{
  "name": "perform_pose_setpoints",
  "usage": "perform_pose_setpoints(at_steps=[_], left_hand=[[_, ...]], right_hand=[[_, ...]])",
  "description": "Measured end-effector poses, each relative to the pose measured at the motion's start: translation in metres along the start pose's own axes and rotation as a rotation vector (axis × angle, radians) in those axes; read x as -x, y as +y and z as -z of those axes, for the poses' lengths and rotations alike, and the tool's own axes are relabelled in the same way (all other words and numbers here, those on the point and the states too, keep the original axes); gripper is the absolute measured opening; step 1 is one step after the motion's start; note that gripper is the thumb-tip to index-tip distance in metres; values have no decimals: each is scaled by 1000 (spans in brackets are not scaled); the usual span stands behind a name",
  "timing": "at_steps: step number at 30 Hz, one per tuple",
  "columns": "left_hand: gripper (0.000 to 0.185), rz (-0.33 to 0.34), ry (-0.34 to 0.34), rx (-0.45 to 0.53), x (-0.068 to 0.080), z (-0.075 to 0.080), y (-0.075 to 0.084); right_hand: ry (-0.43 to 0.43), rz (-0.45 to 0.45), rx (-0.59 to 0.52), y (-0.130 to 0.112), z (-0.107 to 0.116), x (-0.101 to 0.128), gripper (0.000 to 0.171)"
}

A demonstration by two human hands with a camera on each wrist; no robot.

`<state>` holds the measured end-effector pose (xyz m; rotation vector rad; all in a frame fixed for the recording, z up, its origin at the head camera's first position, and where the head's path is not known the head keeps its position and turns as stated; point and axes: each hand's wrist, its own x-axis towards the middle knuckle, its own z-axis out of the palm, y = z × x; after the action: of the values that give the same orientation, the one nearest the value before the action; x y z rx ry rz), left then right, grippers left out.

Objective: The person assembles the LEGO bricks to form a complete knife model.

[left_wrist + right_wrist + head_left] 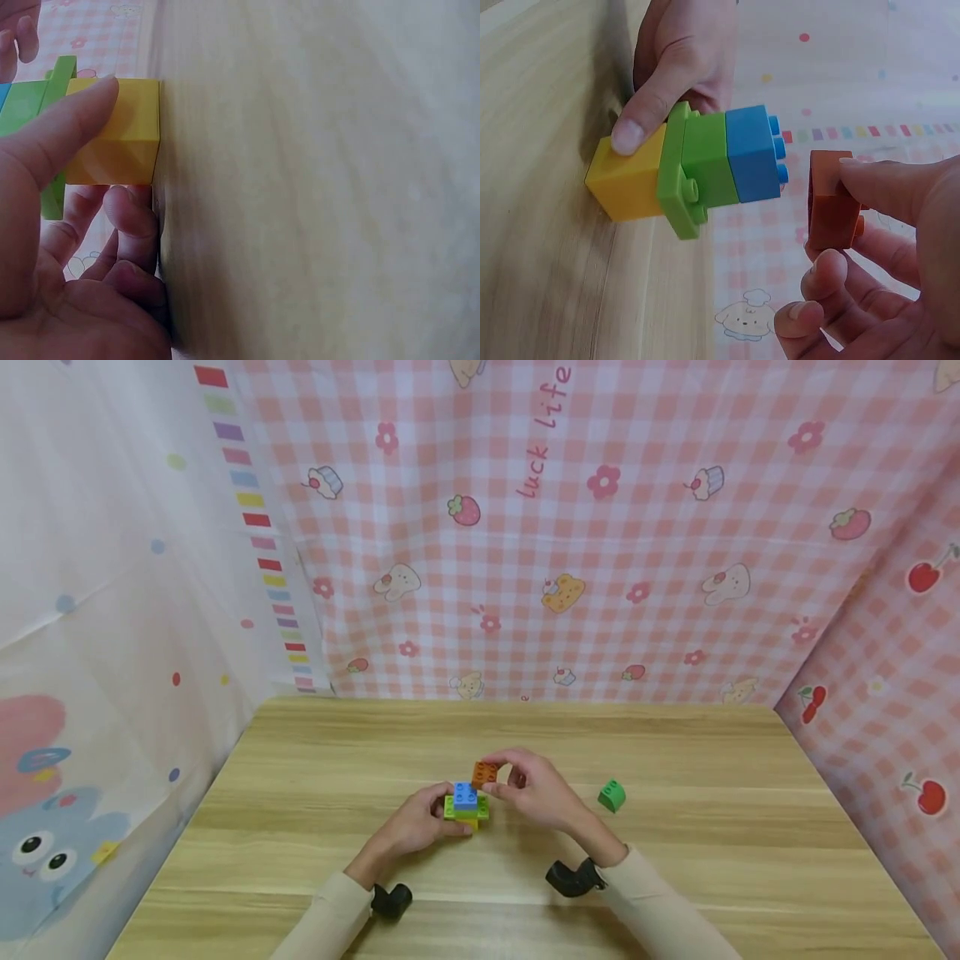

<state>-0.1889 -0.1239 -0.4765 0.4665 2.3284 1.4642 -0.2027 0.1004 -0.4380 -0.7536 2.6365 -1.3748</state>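
A small brick stack (466,805) stands on the wooden table (300,777): a yellow brick (627,183) at the bottom, green bricks (694,171) over it and a blue brick (753,154) on top. My left hand (416,827) grips the yellow base (120,139) between thumb and fingers. An orange brick (830,201) is pinched in my right hand (534,789), held just above and beside the blue brick, apart from it. The orange brick (484,773) hangs over the stack's far right side.
A loose green brick (612,795) lies on the table to the right of my right hand. Patterned cloth walls (600,568) close in the table at the back and on both sides.
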Motion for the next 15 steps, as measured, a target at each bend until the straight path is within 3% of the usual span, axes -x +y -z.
perform_pose_setpoints(at_steps=[10, 15], left_hand=[[28, 1, -4, 0, 0, 1, 2], [29, 7, -1, -3, -3, -1, -7]], right_hand=[[-15, 17, -30, -2, -8, -4, 32], [-36, 9, -29, -5, -11, -5, 32]])
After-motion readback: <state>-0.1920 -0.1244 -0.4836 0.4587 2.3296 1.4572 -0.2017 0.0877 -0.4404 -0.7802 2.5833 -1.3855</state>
